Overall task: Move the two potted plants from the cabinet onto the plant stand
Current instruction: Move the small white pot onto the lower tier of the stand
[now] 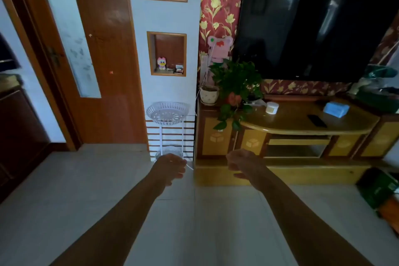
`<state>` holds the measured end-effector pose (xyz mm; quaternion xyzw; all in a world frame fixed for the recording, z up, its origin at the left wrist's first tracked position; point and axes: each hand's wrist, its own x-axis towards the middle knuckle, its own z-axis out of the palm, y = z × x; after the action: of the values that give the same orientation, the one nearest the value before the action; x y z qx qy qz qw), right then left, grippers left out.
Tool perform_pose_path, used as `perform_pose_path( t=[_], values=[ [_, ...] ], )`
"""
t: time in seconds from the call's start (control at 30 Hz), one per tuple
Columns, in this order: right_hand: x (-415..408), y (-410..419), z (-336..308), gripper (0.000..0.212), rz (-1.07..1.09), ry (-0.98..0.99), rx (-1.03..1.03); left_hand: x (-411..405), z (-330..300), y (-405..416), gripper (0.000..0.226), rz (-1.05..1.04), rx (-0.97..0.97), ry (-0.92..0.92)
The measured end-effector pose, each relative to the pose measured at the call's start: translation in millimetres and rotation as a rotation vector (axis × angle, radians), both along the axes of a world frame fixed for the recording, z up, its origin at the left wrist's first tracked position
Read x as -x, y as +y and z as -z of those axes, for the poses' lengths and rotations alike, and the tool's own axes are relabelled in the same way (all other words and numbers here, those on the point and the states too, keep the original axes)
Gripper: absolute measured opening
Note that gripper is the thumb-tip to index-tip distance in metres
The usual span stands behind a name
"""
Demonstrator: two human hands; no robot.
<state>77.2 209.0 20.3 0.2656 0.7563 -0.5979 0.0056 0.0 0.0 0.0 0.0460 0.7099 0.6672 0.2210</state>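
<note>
A small cream pot [209, 94] with a low dry plant stands at the left end of the wooden cabinet [302, 124]. Beside it on the right grows a big leafy green plant [237, 84] with a red bloom; its pot is hidden by leaves. The white two-tier plant stand [168, 112] stands against the wall left of the cabinet, both baskets bare. My left hand [170, 168] hangs in front of the stand's lower tier, fingers loosely curled, holding nothing. My right hand [241, 163] is in front of the cabinet's base, fingers curled, nothing in it.
A large black TV [313, 28] hangs above the cabinet. On the cabinet top lie a white jar [272, 107], a blue box [336, 109] and a dark remote [317, 120]. A wooden door [101, 49] is at the left. Boxes [380, 190] sit on the tiled floor at right.
</note>
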Motion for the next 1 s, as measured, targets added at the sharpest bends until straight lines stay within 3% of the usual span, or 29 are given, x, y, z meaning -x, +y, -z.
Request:
perform_pose_path(
  t=[0.13, 0.27, 0.37, 0.57, 0.77, 1.0],
  values=[
    [17.7, -2.6, 0.9, 0.029, 0.011, 0.011, 0.021, 21.4, 0.4, 2.0, 0.01, 0.045, 0.157, 0.052],
    [46.8, 5.6, 2.8, 0.022, 0.005, 0.022, 0.03, 51.1, 4.5, 12.7, 0.014, 0.083, 0.201, 0.076],
    [78.1, 19.8, 9.1, 0.029, 0.022, 0.048, 0.054, 78.8, 5.4, 27.6, 0.011, 0.088, 0.217, 0.062],
    [177.6, 62.7, 22.8, 0.041, 0.062, 0.085, 0.049, 163.7, -3.4, 81.4, 0.01, 0.008, 0.084, 0.023],
    [286.5, 101.6, 24.6, 0.05, 0.085, 0.114, 0.032, 256.8, -6.4, 122.0, 0.029, -0.02, 0.131, 0.044],
    [387.5, 129.1, 33.8, 0.047, 0.068, 0.088, 0.051, 368.9, 14.7, 151.1, 0.03, -0.019, 0.14, 0.003]
  ],
)
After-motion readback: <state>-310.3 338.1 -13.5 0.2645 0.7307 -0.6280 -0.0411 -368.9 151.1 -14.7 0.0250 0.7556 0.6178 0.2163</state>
